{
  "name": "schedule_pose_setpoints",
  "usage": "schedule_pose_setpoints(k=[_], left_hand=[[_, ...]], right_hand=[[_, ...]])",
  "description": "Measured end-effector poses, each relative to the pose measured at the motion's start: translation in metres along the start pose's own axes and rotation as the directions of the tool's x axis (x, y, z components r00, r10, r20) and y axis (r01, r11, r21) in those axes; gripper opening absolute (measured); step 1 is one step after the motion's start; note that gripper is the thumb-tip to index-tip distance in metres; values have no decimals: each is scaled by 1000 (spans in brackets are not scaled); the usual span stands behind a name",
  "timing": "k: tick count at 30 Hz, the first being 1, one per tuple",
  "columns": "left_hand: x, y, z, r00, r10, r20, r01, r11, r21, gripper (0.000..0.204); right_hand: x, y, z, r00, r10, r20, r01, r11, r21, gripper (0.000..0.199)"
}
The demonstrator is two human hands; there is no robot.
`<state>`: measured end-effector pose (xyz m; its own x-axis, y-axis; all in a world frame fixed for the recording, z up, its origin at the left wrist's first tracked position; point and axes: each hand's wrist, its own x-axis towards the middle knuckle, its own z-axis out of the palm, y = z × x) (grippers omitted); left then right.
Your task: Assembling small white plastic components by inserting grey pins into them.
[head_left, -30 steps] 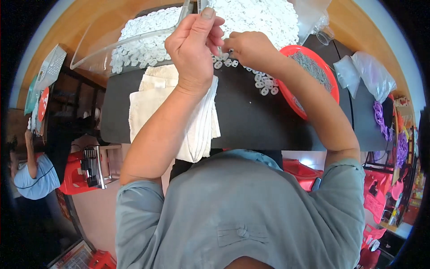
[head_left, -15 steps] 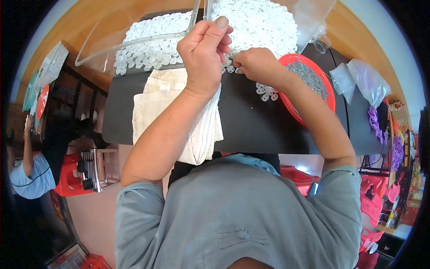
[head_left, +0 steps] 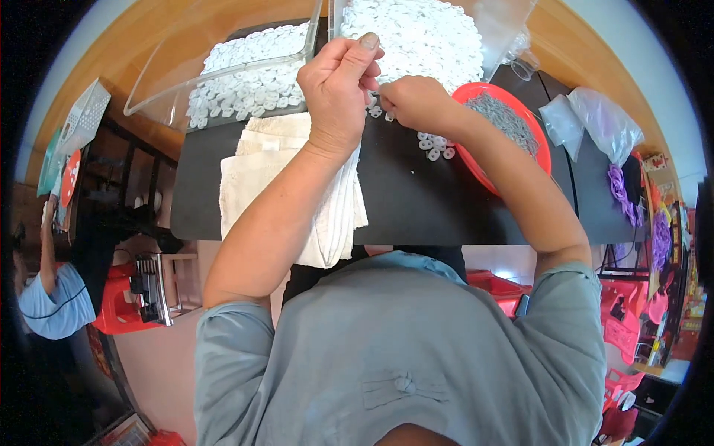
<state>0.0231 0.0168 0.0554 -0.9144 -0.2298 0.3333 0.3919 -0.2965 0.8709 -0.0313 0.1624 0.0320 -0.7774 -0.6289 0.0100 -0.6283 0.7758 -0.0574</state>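
My left hand [head_left: 332, 93] is raised over the table with its fingers curled and the thumb on top; anything inside the grip is hidden. Close by, my right hand [head_left: 422, 104] has its fingers pinched together, and what they hold is too small to name. Beyond both hands lies a large heap of small white oval pieces [head_left: 424, 41] with holes. A few loose white pieces [head_left: 435, 146] lie beside my right wrist. Under my right forearm stands a red bowl [head_left: 547, 157] filled with thin grey pieces [head_left: 506, 123].
Folded cream cloth [head_left: 253, 182] lies under my left forearm on the black table [head_left: 424, 212]. A clear plastic bin [head_left: 216, 74] with more white pieces is at back left. Clear plastic bags [head_left: 606, 123] and purple cord [head_left: 619, 186] lie right. Another person [head_left: 56, 297] is far left.
My right hand has moved slightly left, closer to my left hand. My left hand keeps its curled grip. The view has shifted a little.
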Motion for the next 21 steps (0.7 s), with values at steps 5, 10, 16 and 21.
schedule_pose_setpoints(k=[5, 10, 16, 21], left_hand=[[-1, 0, 2, 1000, -18, 21, 18, 1000, -7, 29], [-2, -6, 7, 996, -72, 51, 74, 997, -35, 27], [-1, -6, 2, 995, -96, 34, 96, 995, 4, 24], [-3, -5, 7, 988, -142, 57, 139, 989, 45, 24]], right_hand=[[-8, 4, -5, 999, -35, 3, 35, 998, 47, 10], [-10, -1, -7, 998, -22, 60, 20, 1000, 19, 13], [-46, -30, 5, 959, -126, -252, 124, 992, -25, 8], [-99, 45, -10, 856, 279, -435, -234, 960, 155, 14]])
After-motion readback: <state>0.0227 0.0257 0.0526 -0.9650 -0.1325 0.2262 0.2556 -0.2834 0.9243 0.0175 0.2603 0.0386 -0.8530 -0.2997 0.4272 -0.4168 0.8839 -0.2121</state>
